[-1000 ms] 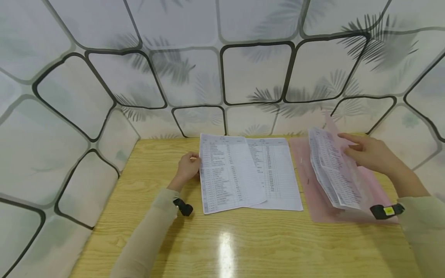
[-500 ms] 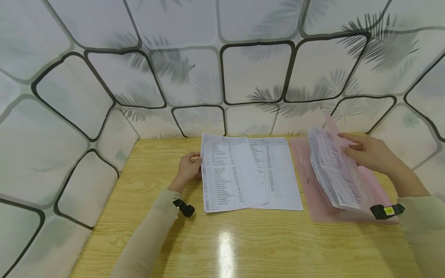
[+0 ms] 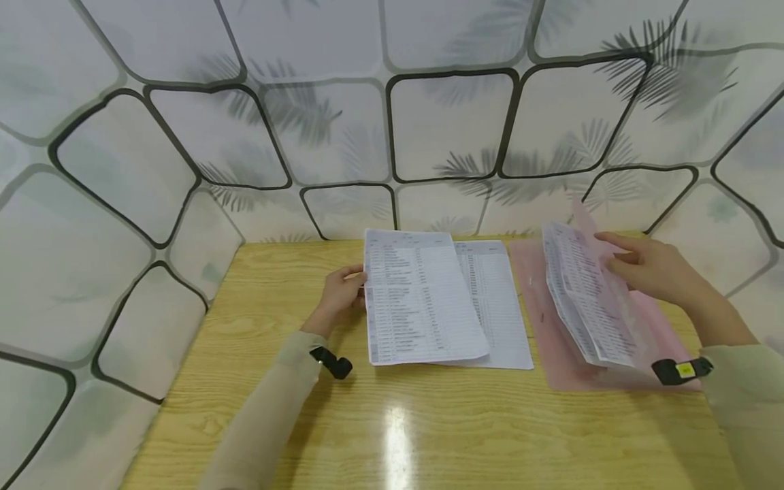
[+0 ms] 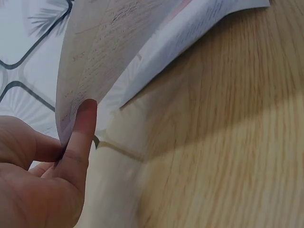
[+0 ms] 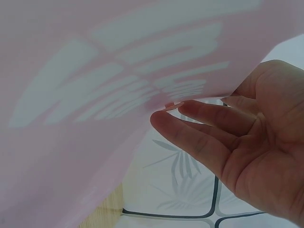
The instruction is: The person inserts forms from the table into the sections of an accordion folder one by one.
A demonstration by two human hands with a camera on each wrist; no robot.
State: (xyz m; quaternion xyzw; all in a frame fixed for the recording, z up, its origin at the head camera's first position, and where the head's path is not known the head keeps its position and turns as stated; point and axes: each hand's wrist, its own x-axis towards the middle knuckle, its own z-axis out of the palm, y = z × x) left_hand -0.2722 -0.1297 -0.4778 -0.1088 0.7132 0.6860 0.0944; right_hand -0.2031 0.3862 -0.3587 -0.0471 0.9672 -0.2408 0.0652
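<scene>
A printed sheet of paper (image 3: 416, 299) with rows of text is pinched at its left edge by my left hand (image 3: 341, 296). In the left wrist view, that sheet (image 4: 102, 52) stands raised and curved between thumb and fingers. It overlaps a second printed sheet (image 3: 505, 313) lying on the table. At the right, my right hand (image 3: 661, 275) holds up the translucent pink cover of a folder (image 3: 560, 374). Folded printed sheets (image 3: 591, 299) lean inside it. Up close, the right fingers (image 5: 194, 137) grip the edge of the pink cover (image 5: 71, 156).
The wood-grain table (image 3: 343, 422) runs up to a patterned wall covering (image 3: 453, 129) at the back and sides. Dark camera straps are on both wrists. A bright reflection lies on the table's front middle.
My left hand has moved right and slightly away from me, carrying its sheet farther over the second sheet. My right hand and the pink folder have stayed in place.
</scene>
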